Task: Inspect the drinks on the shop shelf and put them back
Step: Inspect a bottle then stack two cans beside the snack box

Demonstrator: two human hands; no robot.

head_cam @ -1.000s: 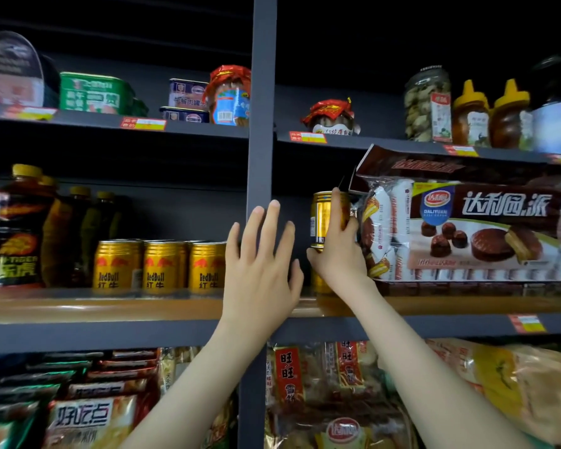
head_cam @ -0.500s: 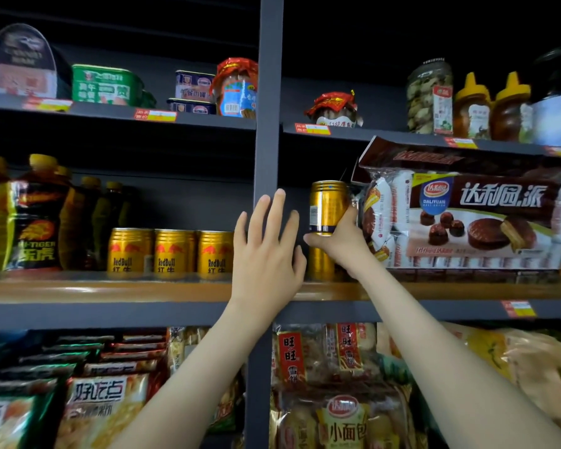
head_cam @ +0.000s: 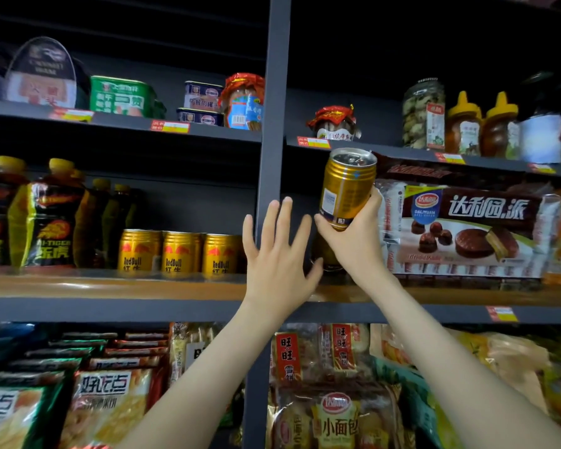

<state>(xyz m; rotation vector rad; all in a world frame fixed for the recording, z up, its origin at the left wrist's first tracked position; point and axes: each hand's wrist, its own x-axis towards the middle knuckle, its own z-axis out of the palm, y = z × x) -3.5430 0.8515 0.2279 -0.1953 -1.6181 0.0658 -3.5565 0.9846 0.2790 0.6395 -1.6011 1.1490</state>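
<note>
My right hand (head_cam: 358,241) grips a gold drink can (head_cam: 347,186) by its lower half, lifted off the wooden shelf (head_cam: 110,283) and tilted so its silver top faces me. Another gold can (head_cam: 326,257) stands behind that hand, mostly hidden. My left hand (head_cam: 277,254) is raised with fingers spread straight in front of the dark upright post (head_cam: 272,124), holding nothing. Three gold Red Bull cans (head_cam: 178,254) stand in a row on the shelf to the left.
Yellow-capped Hi-Tiger bottles (head_cam: 46,218) fill the shelf's left end. A brown chocolate pie box (head_cam: 467,228) sits right of the held can. Tins and jars (head_cam: 421,115) line the shelf above; snack bags (head_cam: 110,400) pack the one below.
My right hand has lifted the gold can off the stack on the shelf and tilted its top towards me. My left hand stays raised, fingers spread.
</note>
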